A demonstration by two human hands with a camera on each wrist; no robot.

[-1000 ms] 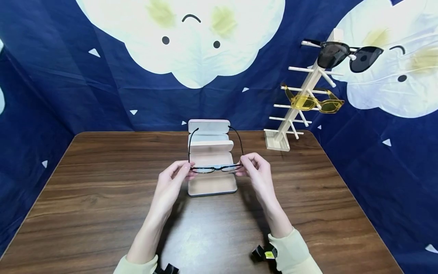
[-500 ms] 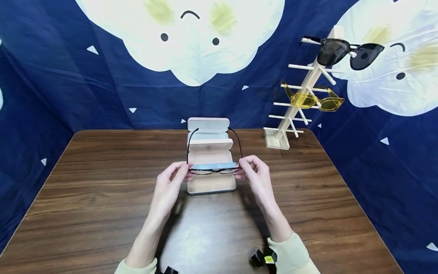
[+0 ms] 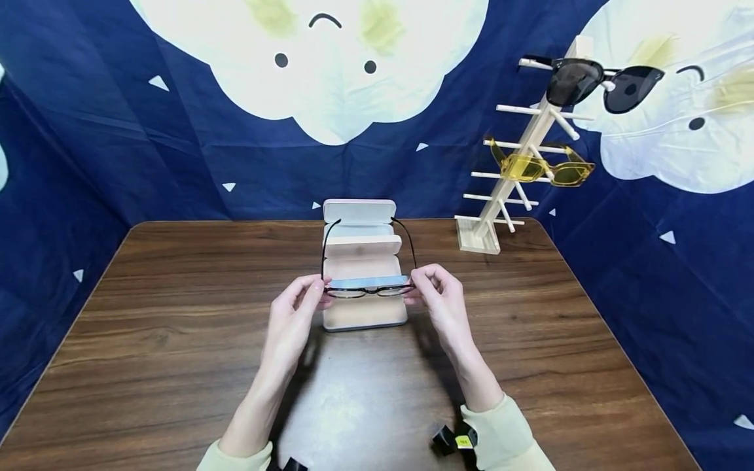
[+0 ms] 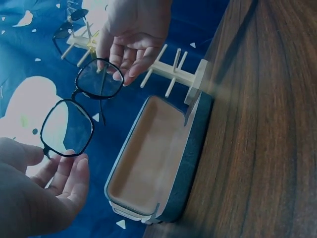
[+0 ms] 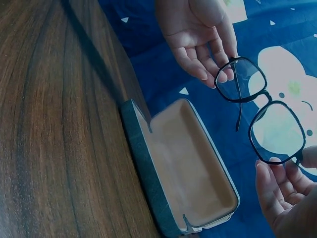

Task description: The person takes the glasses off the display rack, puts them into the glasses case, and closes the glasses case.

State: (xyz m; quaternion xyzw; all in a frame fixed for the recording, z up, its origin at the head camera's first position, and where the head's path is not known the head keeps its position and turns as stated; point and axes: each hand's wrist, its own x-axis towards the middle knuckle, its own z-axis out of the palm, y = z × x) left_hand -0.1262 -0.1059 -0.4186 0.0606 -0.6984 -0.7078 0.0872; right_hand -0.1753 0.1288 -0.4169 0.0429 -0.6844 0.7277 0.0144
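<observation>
Glasses (image 3: 371, 291) drift nearer front edge of case (image 3: 365, 314) than second ago, held aloft over it! Left hand (image 3: 290, 314), right hand (image 3: 443, 306): fingers pinching outer corners. Likely light, stiff, lenses fragile; corners look right hold. Blue strip (image 3: 364, 282) behind hard to identify; some fingertips hidden.

At twelve o'clock, the brown table (image 3: 165, 347) is being backed by a navy cloth (image 3: 177, 163) printed with white clouds (image 3: 326, 85). Toward six o'clock, pale light (image 3: 332, 411) is being reflected by its wood grain.
</observation>
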